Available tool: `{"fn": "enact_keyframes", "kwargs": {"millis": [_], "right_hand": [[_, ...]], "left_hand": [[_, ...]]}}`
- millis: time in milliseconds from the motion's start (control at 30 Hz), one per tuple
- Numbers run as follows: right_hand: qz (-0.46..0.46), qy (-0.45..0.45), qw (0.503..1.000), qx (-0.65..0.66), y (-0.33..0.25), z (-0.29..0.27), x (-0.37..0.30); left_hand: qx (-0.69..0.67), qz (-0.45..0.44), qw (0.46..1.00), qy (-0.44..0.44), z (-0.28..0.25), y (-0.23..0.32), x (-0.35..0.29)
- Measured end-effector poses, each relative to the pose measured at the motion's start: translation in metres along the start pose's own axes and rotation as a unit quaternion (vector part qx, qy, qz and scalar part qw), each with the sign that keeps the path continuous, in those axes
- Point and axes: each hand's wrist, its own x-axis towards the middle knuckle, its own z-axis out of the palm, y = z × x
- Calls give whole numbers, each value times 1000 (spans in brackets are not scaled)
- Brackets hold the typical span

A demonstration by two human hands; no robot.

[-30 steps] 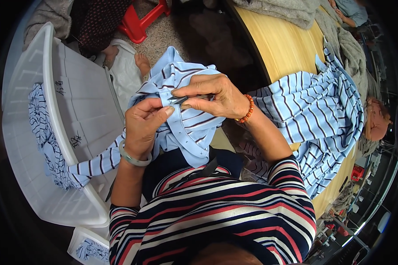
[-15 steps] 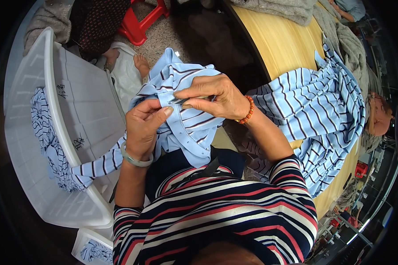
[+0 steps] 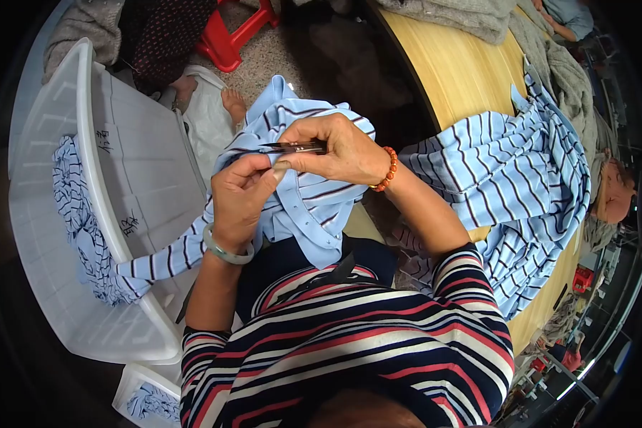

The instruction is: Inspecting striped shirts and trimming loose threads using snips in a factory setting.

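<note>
A light blue knit garment with dark and white stripes [image 3: 308,227] hangs over my lap, its plain blue button band with small buttonholes facing up. My left hand [image 3: 237,203] is closed, pinching the band between thumb and fingers. In my closed right hand [image 3: 346,151] are small dark thread snips [image 3: 305,147], their pointed blades aimed left just above my left fingertips. The right thumb tip meets the left thumb and fingers at the fabric. Whatever lies between these fingertips is too small to make out.
At left stands a white plastic bin [image 3: 96,164] holding striped garments [image 3: 78,214]; a sleeve drapes over its rim. A smaller bin [image 3: 125,392] sits below it. Another striped garment [image 3: 506,171] lies on the wooden table [image 3: 435,57] at right. Beyond are a red stool [image 3: 225,39] and a person's feet [image 3: 233,105].
My right hand has shifted left and turned, so the snips now show lengthwise above the left fingertips. My left fingers have drawn together on the band, and the right thumb has come against them.
</note>
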Motion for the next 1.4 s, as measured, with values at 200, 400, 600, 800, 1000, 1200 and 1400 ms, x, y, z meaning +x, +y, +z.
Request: {"fn": "enact_keyframes", "kwargs": {"millis": [200,400,600,800,1000,1200,1400], "right_hand": [[25,49,995,-84,-3,7,3],[51,104,992,55,2,2,8],[56,97,992,65,2,-5,9],[-49,148,982,-105,-1,-14,-10],[-109,84,985,-101,-5,-10,-34],[-150,97,979,-102,-6,-1,-33],[-152,115,971,-143,-8,3,-34]], "left_hand": [[-150,-42,987,39,14,-21,-7],[-157,-93,983,19,28,-25,-18],[-149,-44,988,1,29,-9,-11],[-145,-24,989,4,22,1,-16],[-179,-12,984,0,25,8,-13],[-145,-5,989,-1,26,8,-14],[-109,-1,994,25,28,7,-15]]}}
